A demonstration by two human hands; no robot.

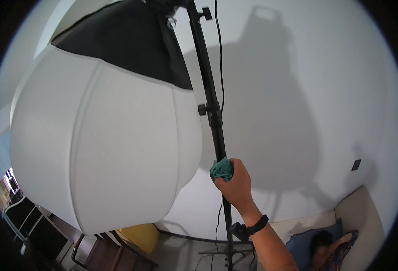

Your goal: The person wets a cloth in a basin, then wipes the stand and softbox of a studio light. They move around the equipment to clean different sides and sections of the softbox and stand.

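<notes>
My right hand presses a crumpled green cloth around the black pole of a light stand. The thumb lies on the near side of the cloth, and a black band circles the wrist. Left of the pole hangs a large white lantern softbox with a black fabric skirt. Above the hand, a black clamp knob sits at a joint of the pole. My left hand is out of view.
A black cable runs beside the pole to the stand's spread legs. A small black box is low on the stand. A wooden chair and a yellow object stand below the softbox. Another person is on the sofa.
</notes>
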